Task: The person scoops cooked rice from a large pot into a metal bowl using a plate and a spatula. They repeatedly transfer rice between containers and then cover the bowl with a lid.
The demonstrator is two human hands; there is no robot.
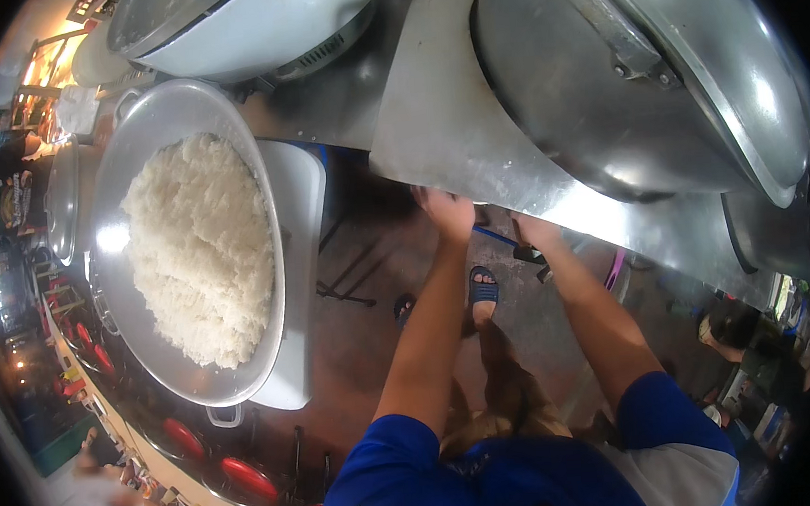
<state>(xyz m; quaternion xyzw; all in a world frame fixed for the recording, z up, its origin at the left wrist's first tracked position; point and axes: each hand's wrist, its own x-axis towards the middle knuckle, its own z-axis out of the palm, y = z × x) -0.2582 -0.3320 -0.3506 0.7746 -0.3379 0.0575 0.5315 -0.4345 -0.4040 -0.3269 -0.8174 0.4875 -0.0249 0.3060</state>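
Both hands reach to the front edge of a stainless-steel counter (432, 126). My left hand (450, 214) is at the counter's lip near its left corner, its fingers partly under the edge. A little to the right, my right hand (537, 232) extends below the same edge, and its fingertips are hidden. What either hand grips, if anything, cannot be made out. Above them on the counter stands a large metal pot (577, 103) with a riveted handle (633, 51) and a shiny domed lid (720, 60).
At left, a wide aluminum pan (119, 291) of cooked white rice (203, 251) stands on a white table (301, 259). A large white basin (252, 33) sits behind it. Red stools (248, 477) and people are farther left. My sandalled foot (483, 286) is on the floor.
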